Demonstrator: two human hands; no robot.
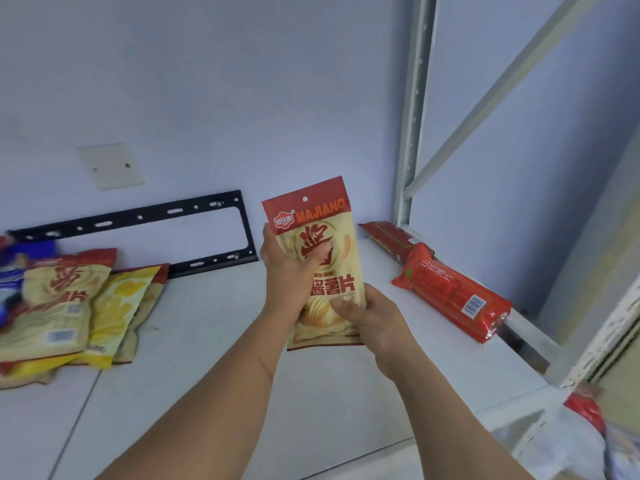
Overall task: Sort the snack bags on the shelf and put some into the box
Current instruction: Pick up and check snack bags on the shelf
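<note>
Head view: both hands grasping one upright chip bag [317,244] above the shelf [221,317], left hand [289,268] at its middle, right hand [372,315] at its lower corner. Bag pile [69,306] far left; red packs [450,292] right.

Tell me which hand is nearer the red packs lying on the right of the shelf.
Right. The right hand grips the chip bag bottom, closer to the red packs; the left hand holds its far side.

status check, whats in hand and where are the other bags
Left hand and right hand both grip the MAJIANG chip bag, upright above shelf. Bag pile left, red packs right. Nothing in the way.
</note>
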